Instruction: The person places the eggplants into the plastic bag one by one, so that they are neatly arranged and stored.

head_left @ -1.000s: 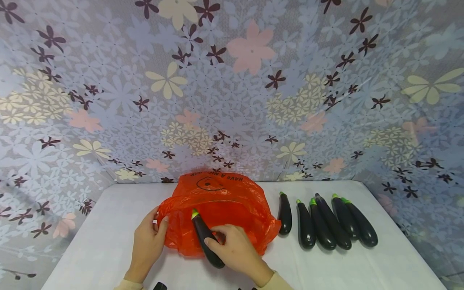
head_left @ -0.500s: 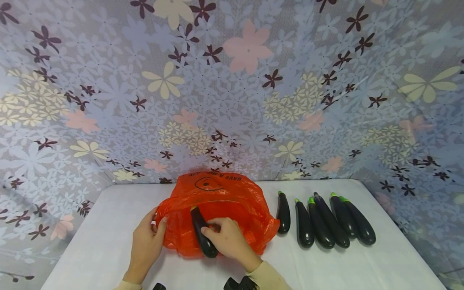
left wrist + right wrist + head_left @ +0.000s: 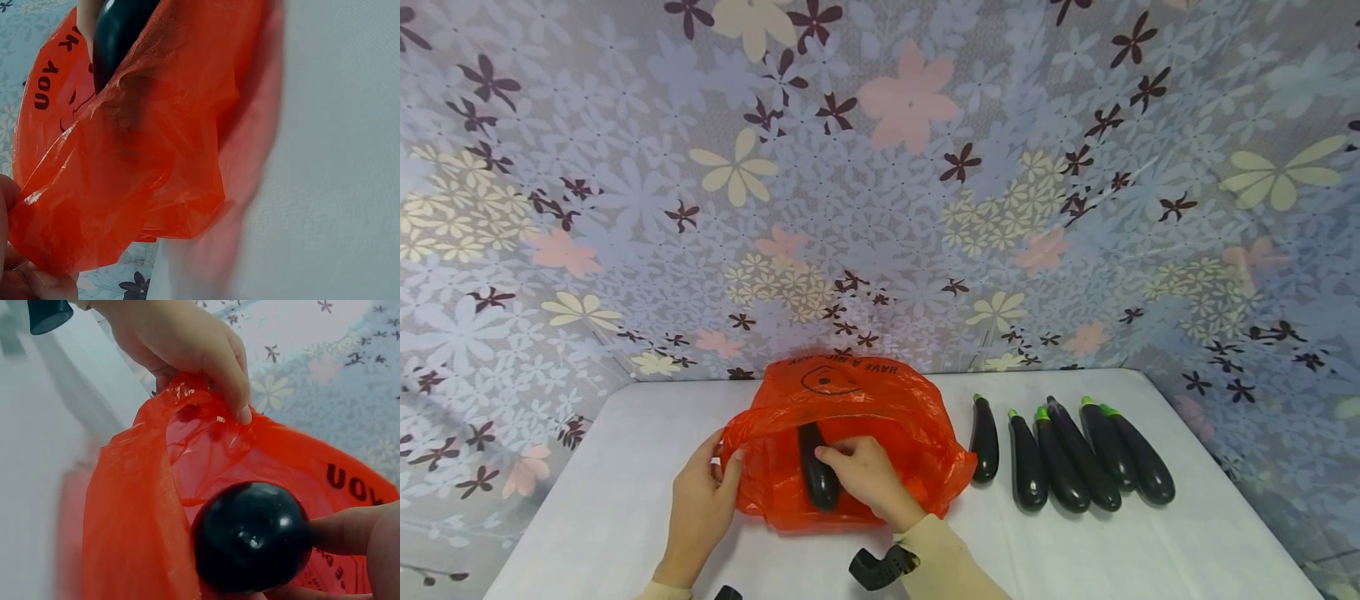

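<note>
A red plastic bag with black print lies with its mouth open toward me. My left hand pinches the left edge of the bag's mouth; the right wrist view shows its thumb and fingers gripping the plastic. My right hand holds a dark eggplant in the bag's mouth, stem end inward, and the rim of the bag hides that end. In the right wrist view the eggplant's round blunt end faces the camera, with thumb and fingers at its side.
Several more eggplants lie side by side on the white table right of the bag. A single eggplant sits nearest the bag's right edge. Flowered fabric rises behind the table. A black wrist mount shows by the right sleeve.
My right hand has moved away from me, carrying the eggplant deeper into the bag; its green stem has passed out of sight under the rim. The left hand keeps its hold on the bag.
</note>
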Motion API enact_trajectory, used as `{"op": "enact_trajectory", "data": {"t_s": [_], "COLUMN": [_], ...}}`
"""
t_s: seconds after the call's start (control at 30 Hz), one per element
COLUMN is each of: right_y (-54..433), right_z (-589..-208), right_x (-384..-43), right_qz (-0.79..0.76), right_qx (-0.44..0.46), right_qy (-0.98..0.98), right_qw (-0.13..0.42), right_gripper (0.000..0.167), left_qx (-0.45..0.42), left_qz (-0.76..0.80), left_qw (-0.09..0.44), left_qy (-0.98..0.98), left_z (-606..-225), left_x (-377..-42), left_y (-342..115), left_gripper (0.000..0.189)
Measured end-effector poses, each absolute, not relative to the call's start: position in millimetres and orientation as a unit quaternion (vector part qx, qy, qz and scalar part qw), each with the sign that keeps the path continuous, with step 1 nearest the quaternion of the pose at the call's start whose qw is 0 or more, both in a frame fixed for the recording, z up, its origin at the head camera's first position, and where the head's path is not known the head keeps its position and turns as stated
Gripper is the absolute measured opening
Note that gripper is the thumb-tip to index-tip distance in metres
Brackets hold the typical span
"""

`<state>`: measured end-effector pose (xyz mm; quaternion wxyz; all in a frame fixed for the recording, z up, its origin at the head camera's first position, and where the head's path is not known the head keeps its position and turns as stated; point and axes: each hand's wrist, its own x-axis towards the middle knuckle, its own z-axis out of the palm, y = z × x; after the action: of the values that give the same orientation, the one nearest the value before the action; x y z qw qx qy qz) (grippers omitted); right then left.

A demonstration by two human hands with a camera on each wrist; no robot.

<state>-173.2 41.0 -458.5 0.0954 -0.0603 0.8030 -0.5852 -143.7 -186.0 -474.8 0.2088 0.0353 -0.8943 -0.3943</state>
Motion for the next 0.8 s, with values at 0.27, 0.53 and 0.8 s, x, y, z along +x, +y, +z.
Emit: {"op": "enact_trajectory", "data": {"t_s": [0.27,0.53,0.8], "right_y": [31.0,23.8,14.8], "right_z": [-463.5,-472.3,-475.2], "right_x": [-180.0,-188.2,-192.1], "right_qz": [-0.601,-0.589,-0.599], "right_qx": [-0.033,-0.013,0.016], "right_qy": [0.793,0.805,0.796], "right_qw": [0.092,0.078,0.088], "right_gripper": [0.025,0.028,0.028], "left_qx": [0.031,0.032,0.035], "left_qz": [-0.393,-0.394,-0.394], "left_qw": [0.214,0.210,0.203], "left_qy": [-0.894,-0.894,-0.896], "left_z": [-474.5,-474.2,-473.6], "left_x": [-143.1,-142.8,-142.5], "left_y": [-185.6,-185.2,-184.9], "left_gripper": [0.043,0.043,0.044]}}
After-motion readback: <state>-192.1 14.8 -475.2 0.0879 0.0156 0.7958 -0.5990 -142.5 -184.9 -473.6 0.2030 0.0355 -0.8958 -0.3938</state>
